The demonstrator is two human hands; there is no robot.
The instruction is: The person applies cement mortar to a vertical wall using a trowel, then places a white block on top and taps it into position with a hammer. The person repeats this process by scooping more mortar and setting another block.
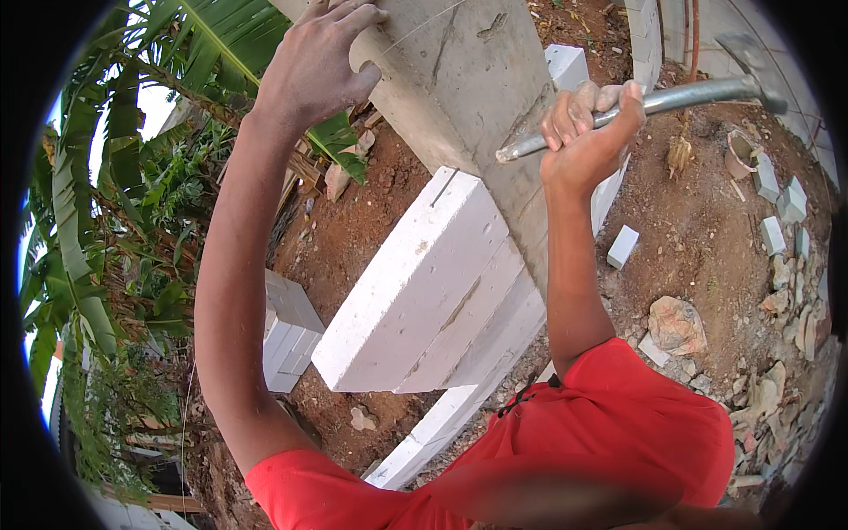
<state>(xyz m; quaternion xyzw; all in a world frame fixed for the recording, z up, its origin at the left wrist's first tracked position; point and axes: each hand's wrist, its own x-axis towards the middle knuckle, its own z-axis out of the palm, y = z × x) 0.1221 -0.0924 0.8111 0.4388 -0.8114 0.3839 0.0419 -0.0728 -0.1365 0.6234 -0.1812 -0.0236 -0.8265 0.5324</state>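
Note:
My right hand (pixel 590 132) is wrapped round the metal handle of a hammer (pixel 698 94), raised at the upper right. The hammer's head is blurred and points away to the right. At the top, my left hand (pixel 320 62) is at the edge of a grey concrete beam (pixel 468 79), thumb apart and fingers spread. Whether its fingertips press on the beam I cannot tell. A thin pale string runs across the beam beside that hand. White blocks (pixel 433 291), stacked in courses, meet the beam's near end between my arms.
Another white block stack (pixel 290 331) stands on the left. Banana leaves (pixel 75 212) crowd the left side. On the reddish soil at right lie a loose block (pixel 623 246), a large stone (pixel 677 325), a bucket (pixel 740 155) and rubble (pixel 764 397).

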